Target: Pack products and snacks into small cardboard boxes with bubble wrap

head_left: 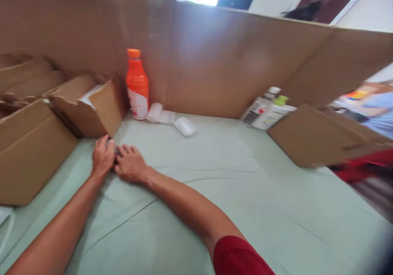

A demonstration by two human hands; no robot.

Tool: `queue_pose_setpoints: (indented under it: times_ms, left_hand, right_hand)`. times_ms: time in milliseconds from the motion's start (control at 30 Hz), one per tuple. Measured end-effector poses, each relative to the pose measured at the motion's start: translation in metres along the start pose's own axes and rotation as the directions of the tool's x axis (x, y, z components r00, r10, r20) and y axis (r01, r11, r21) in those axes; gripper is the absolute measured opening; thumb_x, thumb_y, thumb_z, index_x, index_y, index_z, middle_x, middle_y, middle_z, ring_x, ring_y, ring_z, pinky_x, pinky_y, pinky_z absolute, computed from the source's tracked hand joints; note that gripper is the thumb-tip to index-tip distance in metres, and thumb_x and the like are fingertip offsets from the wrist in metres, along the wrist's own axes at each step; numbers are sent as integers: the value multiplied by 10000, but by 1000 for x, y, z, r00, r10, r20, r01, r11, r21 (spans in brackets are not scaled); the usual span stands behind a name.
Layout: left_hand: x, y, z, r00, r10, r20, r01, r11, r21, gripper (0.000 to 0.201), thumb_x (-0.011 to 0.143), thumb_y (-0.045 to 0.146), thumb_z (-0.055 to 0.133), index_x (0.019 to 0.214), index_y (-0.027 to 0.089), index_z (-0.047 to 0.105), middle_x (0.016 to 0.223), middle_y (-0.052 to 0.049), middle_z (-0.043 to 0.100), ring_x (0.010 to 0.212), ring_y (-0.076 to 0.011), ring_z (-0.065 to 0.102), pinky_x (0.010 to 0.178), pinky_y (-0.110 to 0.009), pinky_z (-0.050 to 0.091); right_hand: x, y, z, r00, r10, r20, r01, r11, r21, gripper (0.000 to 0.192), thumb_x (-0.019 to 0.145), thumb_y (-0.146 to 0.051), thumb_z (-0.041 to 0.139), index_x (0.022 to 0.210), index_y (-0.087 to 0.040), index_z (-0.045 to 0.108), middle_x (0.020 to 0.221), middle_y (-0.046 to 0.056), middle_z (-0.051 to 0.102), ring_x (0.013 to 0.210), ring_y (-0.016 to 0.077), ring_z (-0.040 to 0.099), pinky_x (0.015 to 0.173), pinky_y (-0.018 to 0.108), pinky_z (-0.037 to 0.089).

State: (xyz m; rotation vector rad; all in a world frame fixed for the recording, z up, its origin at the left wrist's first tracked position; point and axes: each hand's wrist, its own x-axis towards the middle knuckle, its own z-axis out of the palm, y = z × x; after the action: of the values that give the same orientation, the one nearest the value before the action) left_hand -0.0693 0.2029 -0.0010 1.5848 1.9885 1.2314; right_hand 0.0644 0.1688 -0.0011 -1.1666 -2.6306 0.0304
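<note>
Presently, head view | left hand [103,155] and right hand [131,164]: side by side, fingers bent, whether gripping cannot be told | dark object [117,150]: small, mostly hidden between hands, on green cloth [190,193], near cardboard box [109,107] | orange bottle [137,84]: upright, beyond hands | white rolls [185,127]: three, beside bottle

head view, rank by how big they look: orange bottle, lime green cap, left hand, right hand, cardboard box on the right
1. Cardboard box on the right
2. Orange bottle
3. Left hand and right hand, too alike to rank
4. Lime green cap
</note>
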Motion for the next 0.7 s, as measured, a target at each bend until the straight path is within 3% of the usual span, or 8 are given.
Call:
queue_pose_setpoints:
  times_ms: [133, 233, 333, 433, 500, 567, 633, 700]
  left_hand:
    - [-16, 6, -4, 981, 100, 164, -116, 989, 90, 412, 811, 401, 506, 1101, 142, 642, 1433, -200, 564, 1425, -410, 419, 1198, -567, 276]
    - [-38, 4, 5, 928, 219, 301, -289, 934, 212, 467, 780, 464, 497, 1065, 136, 668, 1407, -238, 573, 1392, -450, 443, 1167, -619, 283]
    - [-76, 10, 25, 821, 406, 402, -539, 784, 308, 612, 869, 532, 364, 1210, 119, 660, 1437, -251, 549, 1411, -432, 425, 1137, -629, 308]
    - [-133, 37, 43, 684, 546, 483, -698, 683, 216, 632, 895, 559, 415, 1311, 145, 647, 1457, -234, 552, 1424, -413, 428, 1154, -615, 290]
    - [-178, 65, 51, 530, 624, 574, -783, 620, 47, 617, 871, 553, 534, 1369, 199, 626, 1499, -207, 528, 1433, -400, 430, 1181, -615, 255]
    - [-225, 95, 58, 293, 691, 661, -839, 517, -168, 692, 853, 554, 618, 1479, 277, 512, 1580, -156, 439, 1476, -375, 380, 1213, -603, 217]
    - [-271, 119, 67, 38, 742, 670, -839, 388, -381, 806, 840, 623, 634, 1533, 269, 423, 1609, -163, 380, 1495, -391, 338, 1215, -637, 201]
    - [-313, 133, 82, -159, 809, 567, -814, 218, -539, 569, 977, 485, 516, 1500, 271, 458, 1574, -123, 449, 1477, -340, 391, 1225, -602, 229]
  right_hand:
    - [-98, -8, -21, 995, -82, -57, 79, 995, -52, 512, 1020, -543, 434, 1394, -203, 516, 1514, 86, 498, 1378, 266, 422, 1145, 437, 340]
    - [-187, -11, -56, 999, -48, -12, 48, 999, -25, 514, 1012, -519, 469, 1420, -207, 490, 1538, 74, 484, 1418, 253, 386, 1181, 414, 310]
    - [-262, -8, -85, 998, 20, 56, -25, 996, 89, 498, 988, -462, 541, 1404, -188, 514, 1530, 94, 505, 1440, 232, 383, 1196, 386, 304]
    - [-321, 11, -96, 989, 138, 47, -144, 966, 214, 422, 950, -383, 595, 1330, -199, 593, 1479, 98, 564, 1398, 229, 464, 1161, 388, 370]
    - [-355, 39, -101, 959, 281, -42, -265, 938, 224, 347, 934, -322, 584, 1260, -223, 651, 1425, 110, 611, 1334, 246, 539, 1101, 430, 438]
    - [-382, 84, -116, 876, 441, -197, -416, 896, 154, 325, 930, -278, 544, 1223, -238, 680, 1372, 138, 645, 1272, 272, 592, 1034, 483, 482]
    - [-401, 141, -146, 767, 528, -365, -559, 829, 23, 339, 915, -287, 550, 1222, -223, 678, 1352, 163, 651, 1259, 307, 598, 1030, 540, 463]
    - [-412, 202, -189, 670, 546, -503, -680, 724, -120, 404, 868, -292, 599, 1252, -178, 656, 1382, 204, 620, 1291, 353, 562, 1018, 566, 436]
